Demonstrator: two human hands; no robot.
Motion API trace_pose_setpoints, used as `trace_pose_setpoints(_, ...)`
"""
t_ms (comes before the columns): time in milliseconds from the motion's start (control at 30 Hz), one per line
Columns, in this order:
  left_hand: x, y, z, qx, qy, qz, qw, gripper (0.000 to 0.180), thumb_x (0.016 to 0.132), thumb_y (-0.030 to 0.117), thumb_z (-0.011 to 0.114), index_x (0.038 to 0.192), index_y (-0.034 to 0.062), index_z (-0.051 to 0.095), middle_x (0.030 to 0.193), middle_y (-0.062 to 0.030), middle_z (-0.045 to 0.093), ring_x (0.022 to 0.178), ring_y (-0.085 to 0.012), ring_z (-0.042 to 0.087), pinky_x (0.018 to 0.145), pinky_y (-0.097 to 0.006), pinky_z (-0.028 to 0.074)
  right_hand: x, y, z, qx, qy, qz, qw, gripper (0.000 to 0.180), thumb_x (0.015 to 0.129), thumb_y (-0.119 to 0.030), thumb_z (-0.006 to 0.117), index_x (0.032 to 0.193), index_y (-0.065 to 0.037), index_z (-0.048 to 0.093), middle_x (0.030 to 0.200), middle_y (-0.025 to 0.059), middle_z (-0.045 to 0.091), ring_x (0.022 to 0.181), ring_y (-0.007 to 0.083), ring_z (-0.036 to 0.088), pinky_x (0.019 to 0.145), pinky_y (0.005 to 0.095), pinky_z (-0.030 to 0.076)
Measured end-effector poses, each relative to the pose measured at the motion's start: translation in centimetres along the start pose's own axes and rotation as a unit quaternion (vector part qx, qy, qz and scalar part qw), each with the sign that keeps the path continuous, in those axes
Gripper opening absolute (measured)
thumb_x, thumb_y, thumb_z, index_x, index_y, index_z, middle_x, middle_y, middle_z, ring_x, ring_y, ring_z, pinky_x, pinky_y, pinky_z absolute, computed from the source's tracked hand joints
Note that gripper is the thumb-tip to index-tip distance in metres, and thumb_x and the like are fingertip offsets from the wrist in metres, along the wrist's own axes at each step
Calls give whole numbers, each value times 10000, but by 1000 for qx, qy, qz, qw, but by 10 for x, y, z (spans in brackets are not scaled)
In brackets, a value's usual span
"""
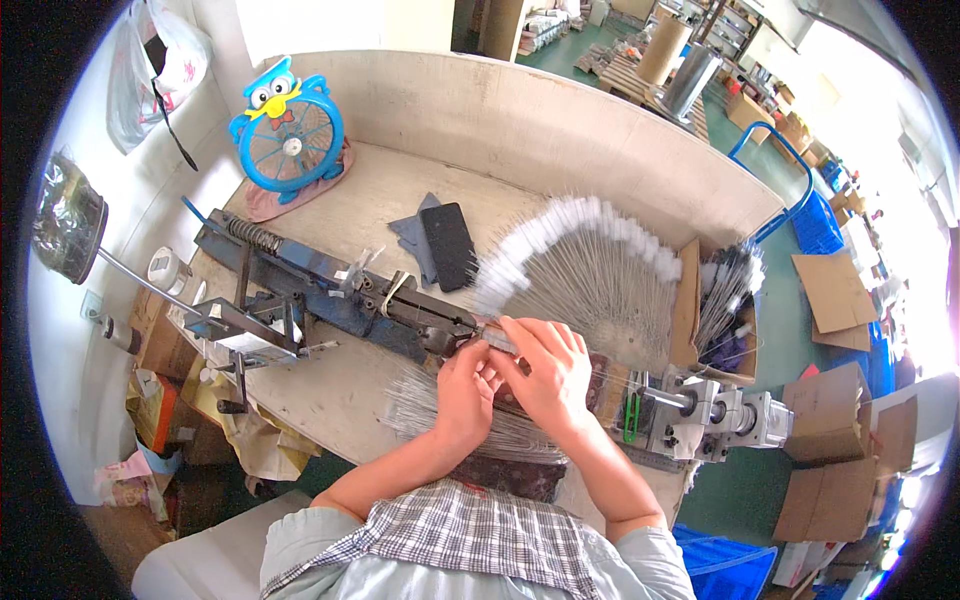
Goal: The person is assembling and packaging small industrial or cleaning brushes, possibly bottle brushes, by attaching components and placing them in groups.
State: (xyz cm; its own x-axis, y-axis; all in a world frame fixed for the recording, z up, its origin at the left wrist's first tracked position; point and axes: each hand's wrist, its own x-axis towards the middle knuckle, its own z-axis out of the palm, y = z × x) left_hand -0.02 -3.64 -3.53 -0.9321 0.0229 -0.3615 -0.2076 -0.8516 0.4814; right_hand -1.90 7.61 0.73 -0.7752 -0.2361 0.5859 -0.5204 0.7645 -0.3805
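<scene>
My right hand (548, 372) is closed, its fingertips pinched on a short pale grey piece (497, 338) at the end of a long bench machine (350, 295). Close beside it my left hand (466, 392) is closed too, fingers curled and pressed together by the machine's end fitting (438, 341). What the left fingertips hold is hidden. Beneath the forearms lies a bundle of thin grey wires (425, 405). Beyond the hands, many wire-stemmed brushes with white tufts (575, 213) are spread in a fan on the table.
A black phone (449, 246) rests on a grey cloth (408, 236). A blue cartoon-shaped fan (290, 140) stands at the back left. At right are a motorized metal unit (715, 412) and a cardboard box (686, 305) holding dark-tipped brushes. A low wall (480, 100) borders the table.
</scene>
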Motion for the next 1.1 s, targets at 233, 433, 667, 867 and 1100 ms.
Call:
trace_pose_setpoints(233,-3,-1,5,22,-3,28,999,130,895,112,550,1002,56,600,947,-42,645,859,-116,598,796,-280,456,-8,8,-7,0,7,11,1000,361,662,-170,760,998,-68,673,946,29,643,842,222,599,747,346,445)
trace_pose_setpoints(433,2,-7,-1,61,-5,38,997,173,863,50,586,1035,39,574,963,-46,629,851,-113,590,791,-272,459,-7,11,-12,3,12,-21,1000,282,682,-155,743,951,-92,688,923,23,642,829,217,603,731,345,453)
trace_pose_setpoints(667,-3,-1,10,84,0,42,996,144,849,15,591,989,30,563,942,-43,613,845,-116,584,783,-264,461,-11,11,-13,18,4,-15,1000,240,686,-136,731,922,-105,697,919,26,638,826,220,606,720,342,464)
trace_pose_setpoints(867,-2,-1,4,54,-8,29,998,133,870,56,578,1002,39,581,938,-38,627,838,-108,590,787,-268,455,-7,10,-10,40,4,-19,999,246,689,-135,728,932,-104,697,939,34,638,833,222,608,734,340,466)
trace_pose_setpoints(1100,-1,-2,8,62,11,32,998,118,895,102,567,1001,54,582,930,-24,627,831,-100,593,789,-272,453,-7,13,-7,33,3,-26,999,261,684,-134,728,942,-109,695,941,36,638,830,222,607,730,337,465)
